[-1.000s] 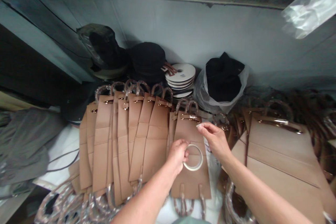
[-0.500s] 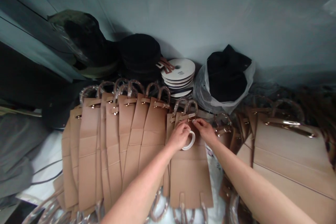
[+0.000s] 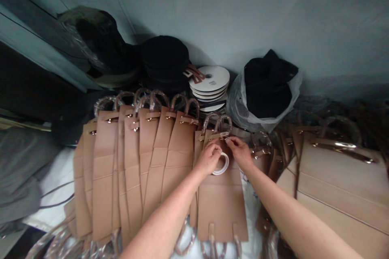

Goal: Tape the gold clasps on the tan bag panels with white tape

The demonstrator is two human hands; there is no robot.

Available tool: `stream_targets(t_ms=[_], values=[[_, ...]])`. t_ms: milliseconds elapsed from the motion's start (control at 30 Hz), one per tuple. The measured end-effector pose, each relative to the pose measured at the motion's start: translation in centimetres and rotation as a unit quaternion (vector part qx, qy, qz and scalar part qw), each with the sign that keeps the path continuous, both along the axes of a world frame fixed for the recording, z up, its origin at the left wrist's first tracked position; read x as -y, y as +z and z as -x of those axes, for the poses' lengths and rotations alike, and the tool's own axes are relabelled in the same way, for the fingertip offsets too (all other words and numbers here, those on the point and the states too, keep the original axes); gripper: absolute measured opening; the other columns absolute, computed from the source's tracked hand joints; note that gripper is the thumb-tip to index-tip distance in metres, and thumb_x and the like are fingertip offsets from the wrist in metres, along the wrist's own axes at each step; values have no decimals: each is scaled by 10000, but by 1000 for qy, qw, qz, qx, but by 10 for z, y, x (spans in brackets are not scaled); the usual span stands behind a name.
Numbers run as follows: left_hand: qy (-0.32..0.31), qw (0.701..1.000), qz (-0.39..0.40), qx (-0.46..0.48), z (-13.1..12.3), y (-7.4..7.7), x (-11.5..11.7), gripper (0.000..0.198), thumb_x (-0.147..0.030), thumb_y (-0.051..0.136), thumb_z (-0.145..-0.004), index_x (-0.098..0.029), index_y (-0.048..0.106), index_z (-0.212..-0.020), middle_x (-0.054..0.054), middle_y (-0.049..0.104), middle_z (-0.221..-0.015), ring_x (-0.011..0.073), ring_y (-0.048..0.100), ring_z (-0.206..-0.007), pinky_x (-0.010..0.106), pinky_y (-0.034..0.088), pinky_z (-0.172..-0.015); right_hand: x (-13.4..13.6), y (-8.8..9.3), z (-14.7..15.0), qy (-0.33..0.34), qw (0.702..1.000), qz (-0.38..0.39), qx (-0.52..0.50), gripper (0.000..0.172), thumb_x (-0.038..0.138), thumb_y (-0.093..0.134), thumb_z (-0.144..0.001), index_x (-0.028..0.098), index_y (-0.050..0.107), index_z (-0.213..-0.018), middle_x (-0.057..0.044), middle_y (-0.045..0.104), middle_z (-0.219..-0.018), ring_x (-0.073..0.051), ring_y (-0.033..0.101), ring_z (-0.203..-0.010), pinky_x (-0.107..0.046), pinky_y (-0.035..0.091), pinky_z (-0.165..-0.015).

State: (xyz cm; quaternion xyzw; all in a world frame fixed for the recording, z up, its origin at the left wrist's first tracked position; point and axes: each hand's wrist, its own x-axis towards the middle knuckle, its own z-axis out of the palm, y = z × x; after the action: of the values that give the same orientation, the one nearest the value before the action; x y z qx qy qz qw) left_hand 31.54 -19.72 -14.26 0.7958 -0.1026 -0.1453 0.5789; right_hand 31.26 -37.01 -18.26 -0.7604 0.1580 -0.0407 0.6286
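Head | left fingers (image 3: 213, 153) clutch tape roll (image 3: 224, 167) | right fingers (image 3: 233, 143) pinched, apparently | bag (image 3: 221, 204) points wallward

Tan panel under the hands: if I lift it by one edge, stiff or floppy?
Probably semi-stiff: the tan panel lies flat with crisp fold lines, so it may hinge there rather than droop. Likely top-heavy, since the metal clasp and wrapped handles sit at its far end. Its smooth face could slide over the neighbouring panels.

A pale grey-blue wall (image 3: 243, 16) rises behind, with a dark recess (image 3: 27, 89) at left under dim light.
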Motion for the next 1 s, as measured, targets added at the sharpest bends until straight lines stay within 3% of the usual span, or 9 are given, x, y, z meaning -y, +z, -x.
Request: stream_targets(t_ms=[200,367,500,633,733,867,1000], values=[[2,1000,-2,5,1,-3,0,154,-126,528,-885,-207,654,-847,98,591,-1441,210,513,-1367,358,386,-1118,1,-10,-6,-22,1000,8,-13,391,557,691,-794,174,724,-865,-61,742,-841,-210,639,-763,-324,474,-740],[7,1000,8,-1,1,0,1,146,-151,532,-887,-206,655,-831,116,612,-1414,220,513,-1367,370,384,-1113,5,-13,-9,-35,999,8,-20,501,538,765,-744,163,677,-1063,-50,737,-781,-221,672,-711,-335,506,-703],[14,1000,21,-7,0,-1,0,136,-150,541,-871,-204,659,-828,120,609,-1416,231,512,-1365,381,379,-1119,7,-6,-7,15,994,98,37,346,518,667,-847,188,724,-934,-63,751,-869,-222,682,-788,-340,518,-768],[15,999,31,-10,0,-4,0,137,-147,543,-865,-203,655,-809,109,610,-1414,236,497,-1379,383,376,-1126,13,1,-4,108,962,231,94,294,436,552,-954,224,754,-989,-68,755,-1015,-226,687,-937,-340,512,-879],[17,999,33,-19,0,-2,2,142,-132,543,-858,-201,652,-800,111,607,-1415,240,493,-1382,393,370,-1133,18,4,-6,163,934,304,95,281,389,513,-987,235,743,-1036,-69,745,-1042,-219,686,-951,-314,510,-859],[36,997,55,-48,7,6,0,118,-159,560,-859,-193,650,-791,114,607,-1395,265,516,-1347,417,409,-1102,18,14,-10,195,889,404,90,270,336,478,-1011,234,728,-1016,-54,743,-993,-202,684,-906,-273,475,-778],[91,988,95,-81,26,19,-17,151,-288,589,-889,-187,659,-801,115,600,-1379,268,590,-1225,359,513,-939,22,35,-1,199,846,487,85,239,311,501,-992,220,718,-952,-50,743,-943,-193,684,-839,-261,423,-705]])
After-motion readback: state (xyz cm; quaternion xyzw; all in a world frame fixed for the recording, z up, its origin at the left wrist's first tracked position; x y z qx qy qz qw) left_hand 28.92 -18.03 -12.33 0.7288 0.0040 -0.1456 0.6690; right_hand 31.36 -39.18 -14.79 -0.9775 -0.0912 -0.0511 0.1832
